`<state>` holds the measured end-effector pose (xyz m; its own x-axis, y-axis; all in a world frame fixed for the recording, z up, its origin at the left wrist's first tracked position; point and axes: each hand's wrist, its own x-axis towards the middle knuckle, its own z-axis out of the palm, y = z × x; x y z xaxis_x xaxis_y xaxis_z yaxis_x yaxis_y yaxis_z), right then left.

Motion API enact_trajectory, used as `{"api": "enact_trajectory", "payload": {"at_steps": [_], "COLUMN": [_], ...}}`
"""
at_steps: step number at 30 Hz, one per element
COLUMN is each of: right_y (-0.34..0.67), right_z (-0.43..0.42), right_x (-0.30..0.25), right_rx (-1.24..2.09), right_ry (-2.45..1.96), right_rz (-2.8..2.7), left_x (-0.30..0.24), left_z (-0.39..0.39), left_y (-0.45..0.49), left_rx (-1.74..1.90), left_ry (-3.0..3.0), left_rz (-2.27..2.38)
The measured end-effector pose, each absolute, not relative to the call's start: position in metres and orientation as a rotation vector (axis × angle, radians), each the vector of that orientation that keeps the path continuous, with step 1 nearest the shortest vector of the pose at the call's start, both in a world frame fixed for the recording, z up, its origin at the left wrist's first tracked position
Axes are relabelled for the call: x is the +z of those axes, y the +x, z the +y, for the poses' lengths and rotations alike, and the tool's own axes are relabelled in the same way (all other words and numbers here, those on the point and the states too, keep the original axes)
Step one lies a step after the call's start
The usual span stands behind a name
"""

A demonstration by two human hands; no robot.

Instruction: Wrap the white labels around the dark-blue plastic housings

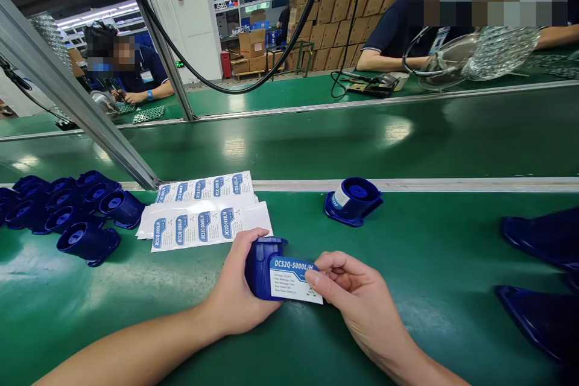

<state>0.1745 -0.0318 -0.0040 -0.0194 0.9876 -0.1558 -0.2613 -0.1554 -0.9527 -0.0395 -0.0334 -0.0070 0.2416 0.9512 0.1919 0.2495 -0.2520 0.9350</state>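
My left hand (pixel 242 286) is wrapped round a dark blue plastic housing (pixel 260 271) above the green bench. Between the thumb and fingers of my right hand (pixel 357 292) is the right end of a white and blue label (pixel 294 282) printed "DC52Q-5000L/H". The label's left part lies against the housing's side, while its right part stands off past the edge. Sheets of similar labels (pixel 210 226) lie just beyond my left hand. Farther off, to the right, another blue housing (pixel 355 200) with a label on its side stands on the bench.
Several blue housings (pixel 85 241) crowd the left side of the bench. Larger dark blue parts (pixel 543 238) lie at the right edge. A metal post (pixel 90 90) slants at the left, and a black cable (pixel 235 90) hangs ahead. People work across the green line.
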Motion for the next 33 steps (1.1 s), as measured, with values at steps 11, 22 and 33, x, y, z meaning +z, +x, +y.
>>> {"api": "enact_trajectory", "payload": {"at_steps": [11, 22, 33], "right_y": [0.1776, 0.1763, 0.1753], "right_z": [-0.0324, -0.0323, -0.0324], "right_x": [-0.0101, -0.0088, -0.0061], "right_rx": [1.530, 1.479, 1.470], "right_ry": [-1.087, -1.110, -1.129], "right_rz": [-0.898, -0.922, -0.913], "left_x": [-0.0056, -0.0054, -0.0044], "left_z": [-0.0328, -0.0321, -0.0314], "left_y": [-0.0396, -0.0393, -0.0386], "left_rx": [1.072, 1.076, 1.084], "left_ry": [1.702, 1.707, 1.724], "left_rz": [1.123, 1.116, 1.123]}}
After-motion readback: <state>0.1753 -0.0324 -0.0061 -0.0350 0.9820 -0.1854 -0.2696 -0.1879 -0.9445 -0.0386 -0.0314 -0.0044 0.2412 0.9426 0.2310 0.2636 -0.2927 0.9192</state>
